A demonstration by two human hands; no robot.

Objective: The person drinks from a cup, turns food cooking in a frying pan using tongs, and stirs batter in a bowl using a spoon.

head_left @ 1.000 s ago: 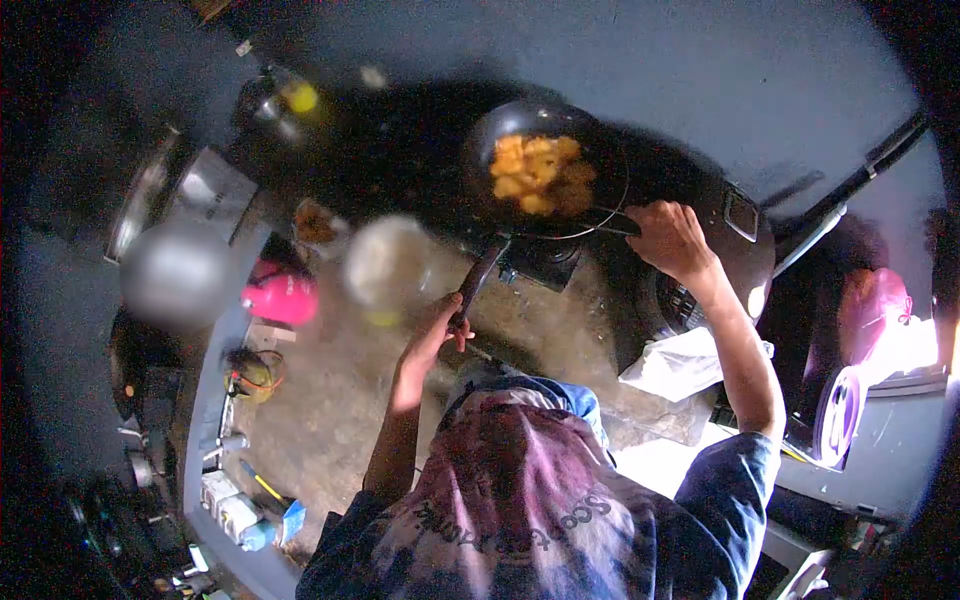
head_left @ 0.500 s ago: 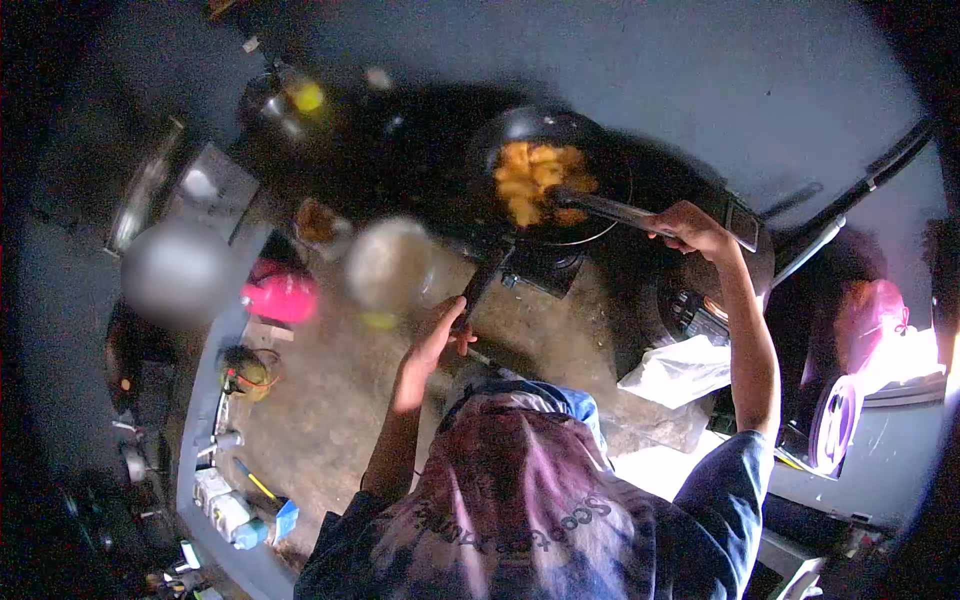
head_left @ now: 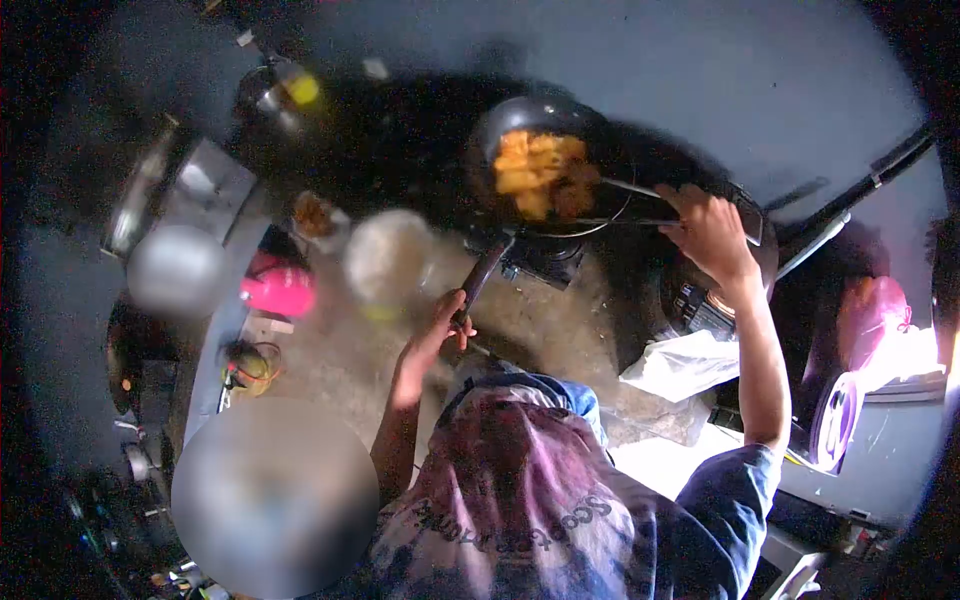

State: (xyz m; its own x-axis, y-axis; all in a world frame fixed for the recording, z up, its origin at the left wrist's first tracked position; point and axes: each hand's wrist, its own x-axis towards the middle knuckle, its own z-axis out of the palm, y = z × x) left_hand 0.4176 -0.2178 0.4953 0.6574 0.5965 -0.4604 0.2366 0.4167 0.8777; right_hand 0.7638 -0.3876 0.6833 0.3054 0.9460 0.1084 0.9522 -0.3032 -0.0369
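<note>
My left hand (head_left: 440, 325) is closed on the dark handle (head_left: 485, 275) of a black pan (head_left: 545, 112), which sits over a stove (head_left: 548, 262). Golden-orange pieces of food (head_left: 540, 170) lie in the pan. To the right of it, my right hand (head_left: 708, 235) grips metal tongs (head_left: 640, 205), whose two arms stand apart and reach over the pan's right rim. The tips of the tongs are hard to make out beside the darker pieces.
A pale round container (head_left: 388, 258) and a small dish of brown food (head_left: 315, 215) are left of the stove. A pink object (head_left: 280, 287) is farther left. A large round cooker (head_left: 690, 300) and a white plastic bag (head_left: 685, 363) are at the right.
The tongs turned closed-looking over the food, then spread and drew back to the right with my right hand. My left hand stayed on the pan handle. A blurred round patch appeared at lower left.
</note>
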